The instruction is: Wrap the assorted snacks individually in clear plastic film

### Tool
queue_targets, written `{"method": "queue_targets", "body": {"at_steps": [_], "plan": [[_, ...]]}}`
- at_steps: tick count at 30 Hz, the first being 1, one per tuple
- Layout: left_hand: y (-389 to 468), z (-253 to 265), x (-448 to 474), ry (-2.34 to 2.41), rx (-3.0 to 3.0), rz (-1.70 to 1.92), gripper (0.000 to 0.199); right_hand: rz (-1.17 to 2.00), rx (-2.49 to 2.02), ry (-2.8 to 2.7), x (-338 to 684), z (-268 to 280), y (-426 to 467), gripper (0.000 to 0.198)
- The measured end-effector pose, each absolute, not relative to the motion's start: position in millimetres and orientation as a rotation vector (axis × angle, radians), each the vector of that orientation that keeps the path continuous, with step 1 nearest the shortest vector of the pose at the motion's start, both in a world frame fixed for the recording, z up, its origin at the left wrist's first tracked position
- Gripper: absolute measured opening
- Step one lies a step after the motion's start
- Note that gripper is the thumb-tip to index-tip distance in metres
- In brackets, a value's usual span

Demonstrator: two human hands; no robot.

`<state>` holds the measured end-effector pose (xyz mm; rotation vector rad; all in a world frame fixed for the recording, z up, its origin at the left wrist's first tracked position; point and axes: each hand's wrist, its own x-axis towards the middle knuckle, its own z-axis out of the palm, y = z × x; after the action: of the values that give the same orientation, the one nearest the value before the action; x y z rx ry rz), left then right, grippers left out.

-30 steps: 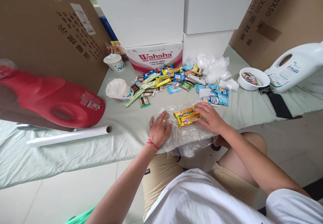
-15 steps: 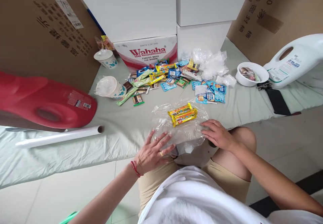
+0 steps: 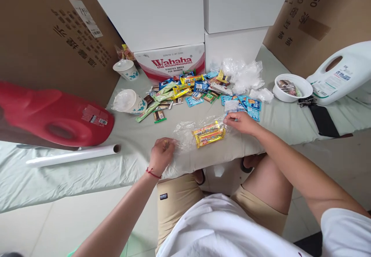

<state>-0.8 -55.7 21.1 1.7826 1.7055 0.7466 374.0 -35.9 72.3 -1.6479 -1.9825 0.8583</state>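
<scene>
Near the front edge of the cloth-covered table lie yellow-wrapped snack bars (image 3: 208,134), side by side. A sheet of clear plastic film (image 3: 185,136) spreads around them, its near part folded up over them. My left hand (image 3: 162,153) is closed at the film's left end, fingertips pinching its edge. At the upper right corner of the film, my right hand (image 3: 242,122) pinches the other end between thumb and fingers. Just behind my right hand lie blue snack packets (image 3: 253,104).
Behind is a pile of wrapped snacks (image 3: 182,89), with crumpled plastic (image 3: 243,75) beside it. Paper cups (image 3: 130,101), a film roll (image 3: 72,155) and a red jug (image 3: 58,114) stand or lie left. A white bowl (image 3: 292,94), a white jug (image 3: 339,75) and a black phone (image 3: 323,119) are right.
Both hands went from lying spread on the film's near edge to pinching its two ends. My left hand moved left, my right hand away from me. The near film edge came up over the bars.
</scene>
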Motion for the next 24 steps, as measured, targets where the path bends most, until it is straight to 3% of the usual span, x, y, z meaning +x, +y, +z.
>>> {"method": "queue_targets", "body": {"at_steps": [3,9,11,13,16,24], "plan": [[-39,22,1,1.968,1.674,0.712,0.028,0.739,-1.96,-2.029,361,68,-17,0.026],[-76,50,19,2.055,2.056,1.493,0.023,0.506,-2.227,-2.142,352,60,-16,0.032],[-95,58,39,1.744,2.391,1.334,0.022,0.464,-2.24,-2.198,351,60,-16,0.033],[-104,61,63,1.41,2.624,0.945,0.031,0.457,-2.254,-2.247,350,61,-15,0.035],[-93,59,90,1.31,2.623,0.585,0.038,0.492,-2.288,-2.292,354,65,-10,0.038],[-59,38,79,1.669,2.436,0.566,0.035,0.386,-1.988,-2.523,356,92,35,0.037]]}}
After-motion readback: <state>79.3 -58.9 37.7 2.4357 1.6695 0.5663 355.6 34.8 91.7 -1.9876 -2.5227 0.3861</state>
